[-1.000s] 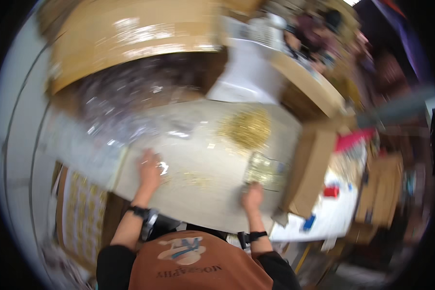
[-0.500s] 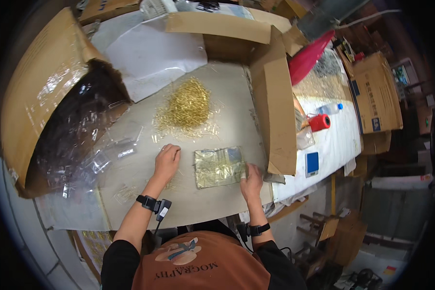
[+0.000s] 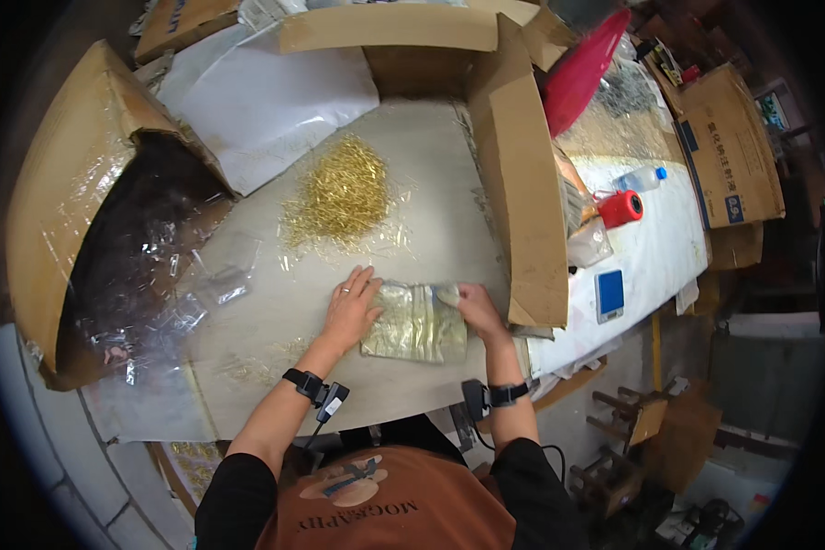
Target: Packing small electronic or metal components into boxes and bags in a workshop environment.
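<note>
A flat, clear plastic bag [image 3: 412, 330] with a greenish-gold tint lies on the grey work surface in front of me; creases run down it. The fingers of my right hand [image 3: 479, 312] are pinched on its upper right corner. At its upper left edge rests my left hand [image 3: 348, 307], fingers spread and a ring on one of them, thumb towards the bag. Beyond the hands spreads a heap of thin gold-coloured metal pins [image 3: 344, 192], with loose ones scattered around it.
A cardboard wall [image 3: 520, 192] borders the surface on the right. To the left, an open carton [image 3: 73, 183] spills small clear plastic bags [image 3: 183, 316]. Farther right are a blue-faced scale [image 3: 610, 295], a red cylindrical object [image 3: 621, 209] and a water bottle [image 3: 640, 180].
My left hand has moved right to the bag's edge and its fingers have spread. My right hand has moved up to the bag's upper corner. The bag has creased and shifted slightly.
</note>
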`<act>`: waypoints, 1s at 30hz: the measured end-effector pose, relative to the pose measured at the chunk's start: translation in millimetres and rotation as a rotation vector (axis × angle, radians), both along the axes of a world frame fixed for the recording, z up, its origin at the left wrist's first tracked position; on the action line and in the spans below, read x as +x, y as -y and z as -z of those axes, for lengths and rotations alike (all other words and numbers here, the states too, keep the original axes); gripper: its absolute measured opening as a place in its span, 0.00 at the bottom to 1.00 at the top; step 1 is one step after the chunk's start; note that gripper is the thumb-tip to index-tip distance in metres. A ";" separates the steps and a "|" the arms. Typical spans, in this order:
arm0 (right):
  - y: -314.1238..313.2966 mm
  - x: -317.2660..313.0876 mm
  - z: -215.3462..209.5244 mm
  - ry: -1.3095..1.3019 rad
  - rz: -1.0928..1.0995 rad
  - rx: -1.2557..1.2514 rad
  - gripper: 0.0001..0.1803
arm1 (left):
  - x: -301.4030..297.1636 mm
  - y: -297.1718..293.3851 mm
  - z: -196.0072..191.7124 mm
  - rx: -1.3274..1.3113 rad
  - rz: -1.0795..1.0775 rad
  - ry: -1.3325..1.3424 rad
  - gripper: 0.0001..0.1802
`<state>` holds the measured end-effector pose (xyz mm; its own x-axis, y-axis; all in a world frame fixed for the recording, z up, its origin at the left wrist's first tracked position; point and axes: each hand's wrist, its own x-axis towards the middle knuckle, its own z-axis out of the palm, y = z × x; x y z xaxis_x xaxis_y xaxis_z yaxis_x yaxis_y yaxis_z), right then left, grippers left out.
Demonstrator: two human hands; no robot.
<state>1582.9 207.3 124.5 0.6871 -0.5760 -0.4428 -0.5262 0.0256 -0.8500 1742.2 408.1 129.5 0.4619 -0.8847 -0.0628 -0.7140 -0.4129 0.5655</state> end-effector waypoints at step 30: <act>-60.5 -26.2 -53.8 0.094 0.255 0.639 0.13 | 89.8 47.1 -96.6 -0.408 -0.401 -0.864 0.05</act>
<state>1556.7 267.8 178.3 0.6171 -0.3706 -0.6942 -0.3624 0.6493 -0.6687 1832.0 361.0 226.0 0.6669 -0.7044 -0.2429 0.1495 -0.1929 0.9698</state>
